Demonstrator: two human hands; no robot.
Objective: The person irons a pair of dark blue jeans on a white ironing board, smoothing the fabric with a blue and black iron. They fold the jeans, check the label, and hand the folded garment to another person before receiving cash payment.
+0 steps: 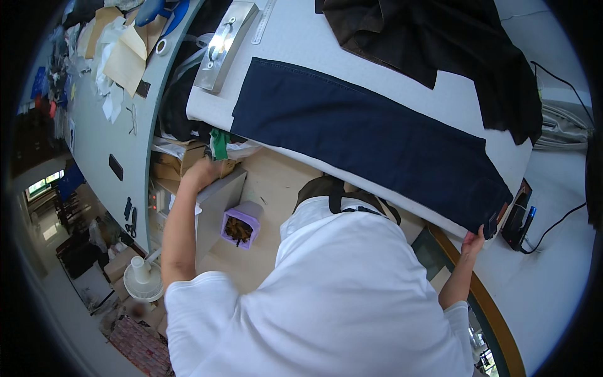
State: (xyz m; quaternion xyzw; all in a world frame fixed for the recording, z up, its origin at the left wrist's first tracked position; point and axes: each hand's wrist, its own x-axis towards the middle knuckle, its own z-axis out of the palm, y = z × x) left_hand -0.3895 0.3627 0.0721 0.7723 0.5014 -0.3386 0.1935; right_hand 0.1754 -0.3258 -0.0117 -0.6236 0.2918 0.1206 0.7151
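Observation:
Dark navy trousers [358,127] lie folded lengthwise along the near edge of a padded, white-covered table [292,28]. At their waist end, at the right, my right hand [473,241] grips the waistband corner. My left hand [203,172] is down past the table's left end, over an open cardboard box [188,158]. A green cloth or strip [219,143] is beside its fingers; whether the hand holds anything cannot be told, as the fingers are blurred and partly hidden.
A metal block with a handle [226,47] and a clear ruler [264,21] lie at the upper left. Dark cloth [438,47] covers the table's far right. A black holder [517,221] with cords stands at the right end. Below is a purple bin [241,224]; leftward, a grey-green table [94,141].

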